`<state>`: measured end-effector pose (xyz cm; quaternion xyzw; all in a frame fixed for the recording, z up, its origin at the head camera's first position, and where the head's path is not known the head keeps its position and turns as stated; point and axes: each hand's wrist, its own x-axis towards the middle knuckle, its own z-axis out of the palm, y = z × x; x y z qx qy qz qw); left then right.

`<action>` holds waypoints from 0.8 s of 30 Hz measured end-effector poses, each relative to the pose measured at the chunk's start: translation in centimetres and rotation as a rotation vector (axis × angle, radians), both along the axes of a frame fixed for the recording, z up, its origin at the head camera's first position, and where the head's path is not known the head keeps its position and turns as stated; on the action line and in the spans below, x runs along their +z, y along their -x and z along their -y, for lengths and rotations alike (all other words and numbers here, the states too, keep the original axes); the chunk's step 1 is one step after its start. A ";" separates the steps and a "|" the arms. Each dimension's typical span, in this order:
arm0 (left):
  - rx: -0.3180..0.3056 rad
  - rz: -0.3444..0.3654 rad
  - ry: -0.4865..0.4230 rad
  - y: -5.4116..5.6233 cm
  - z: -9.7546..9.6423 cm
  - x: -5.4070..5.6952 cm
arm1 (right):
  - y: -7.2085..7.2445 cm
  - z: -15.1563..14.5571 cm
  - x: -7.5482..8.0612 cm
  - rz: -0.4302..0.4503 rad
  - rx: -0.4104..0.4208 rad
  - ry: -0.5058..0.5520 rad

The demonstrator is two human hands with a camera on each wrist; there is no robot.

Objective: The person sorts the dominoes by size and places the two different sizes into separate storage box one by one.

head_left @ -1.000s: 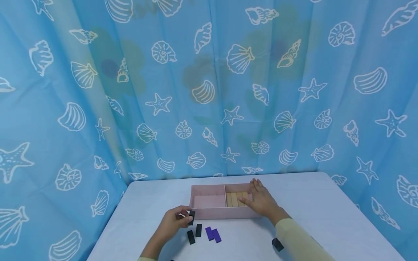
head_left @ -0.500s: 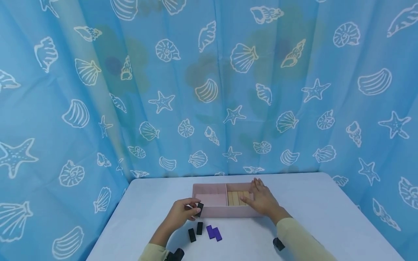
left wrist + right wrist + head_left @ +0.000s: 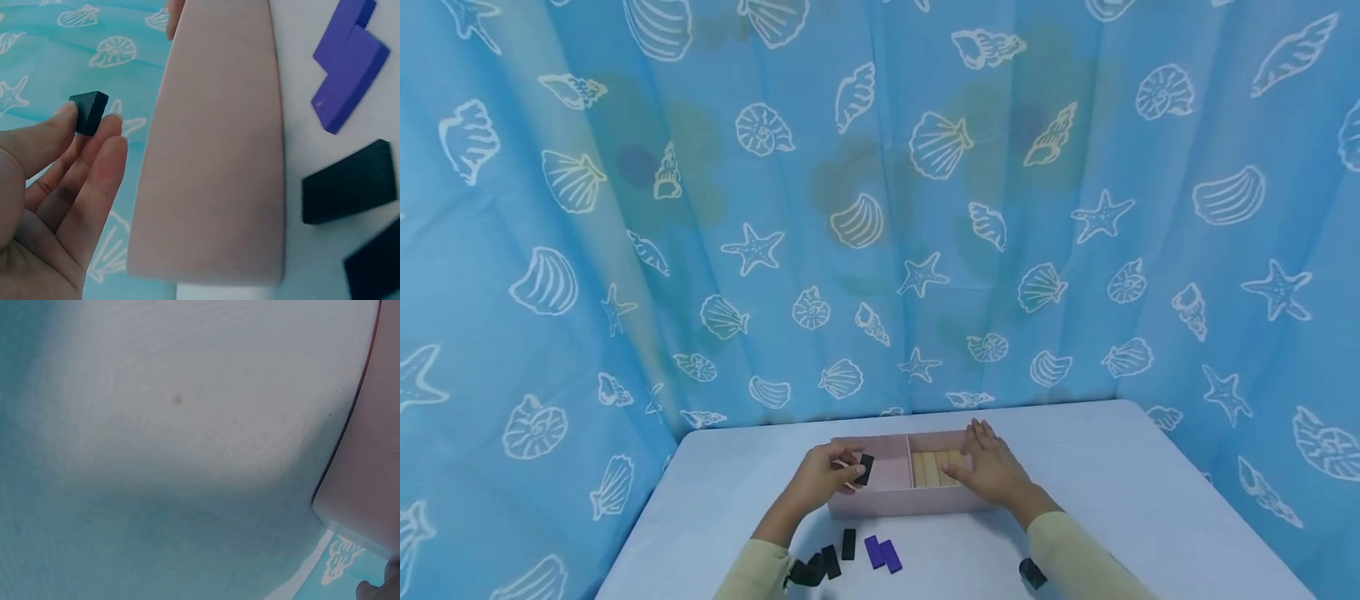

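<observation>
My left hand (image 3: 822, 482) pinches a small black rectangular block (image 3: 866, 469) between thumb and fingers. It holds the block over the left compartment of a pink two-part box (image 3: 917, 502). In the left wrist view the block (image 3: 92, 114) sticks up from the fingertips, beside the box's outer wall (image 3: 209, 144). My right hand (image 3: 997, 473) rests on the right end of the box with its fingers extended. Several light wooden blocks (image 3: 929, 469) lie side by side in the right compartment, partly covered by that hand. The right wrist view shows mostly white tabletop and the box's side (image 3: 365, 450).
In front of the box lie two black blocks, one (image 3: 848, 544) nearer the box and one (image 3: 831, 562) beside the left wrist's dark device (image 3: 807, 572). Two purple blocks (image 3: 882, 554) touch each other to their right. A blue shell-print curtain (image 3: 880, 250) hangs behind the white table (image 3: 1112, 475).
My left hand has carried the black block rightward and up, from the box's front left corner to over the left compartment. The right hand stays on the box. The head view has shifted slightly.
</observation>
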<state>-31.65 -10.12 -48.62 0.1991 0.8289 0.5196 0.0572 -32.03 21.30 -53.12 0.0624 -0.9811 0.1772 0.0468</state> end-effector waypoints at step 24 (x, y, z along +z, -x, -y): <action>-0.053 0.162 0.055 5.4 -4.0 -0.4 | -0.3 -0.4 0.1 -0.043 0.051 -0.027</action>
